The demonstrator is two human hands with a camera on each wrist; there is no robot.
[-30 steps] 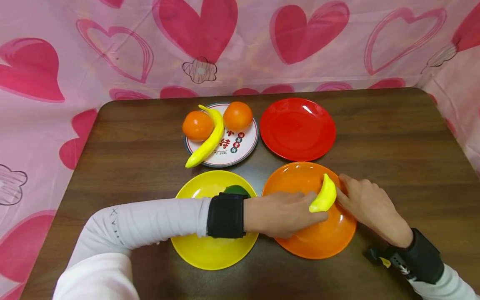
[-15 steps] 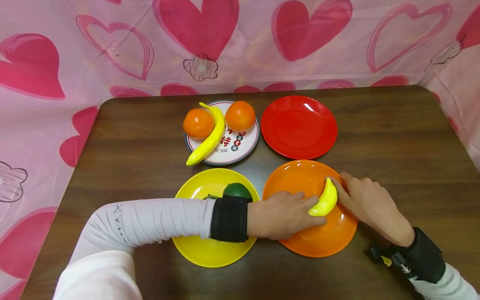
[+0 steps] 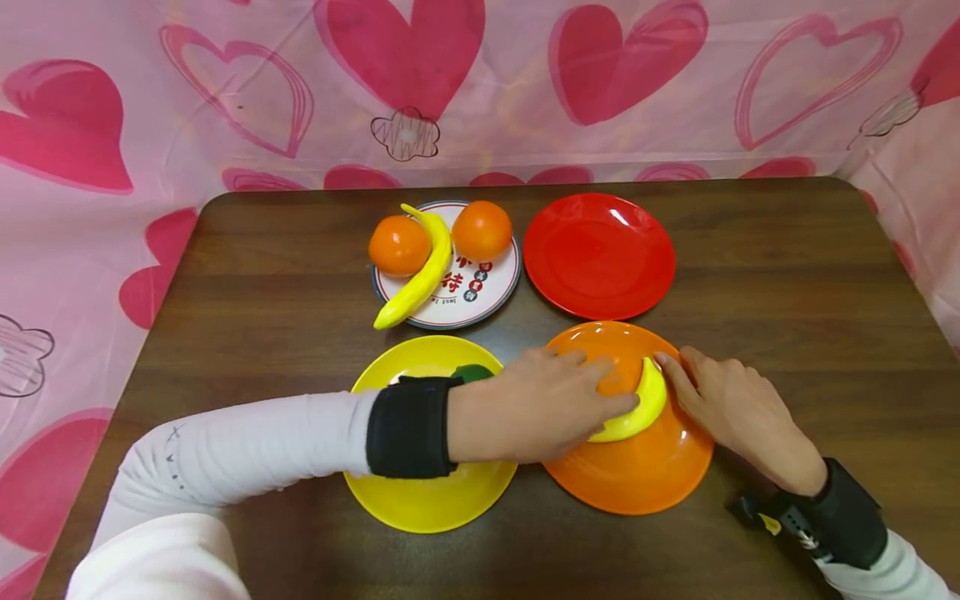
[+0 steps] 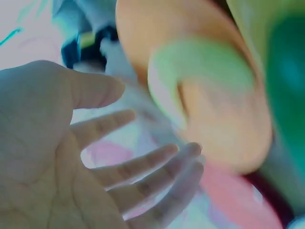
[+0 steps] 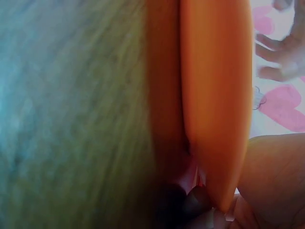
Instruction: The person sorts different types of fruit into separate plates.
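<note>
On orange plate (image 3: pixel 652 477), banana (image 3: pixel 647 410), beyond, dish (image 3: pixel 492 294) reading 待

On my head feed I see a dark wood-grain table (image 3: pixel 787 275) with rounded far corners. A creased pink backdrop (image 3: pixel 513 108) rises behind it and wraps both sides, printed with solid and outlined hearts (image 3: pixel 600 62) and scribbled flowers (image 3: pixel 406 135). I see pale light glinting off the tabletop.
</note>
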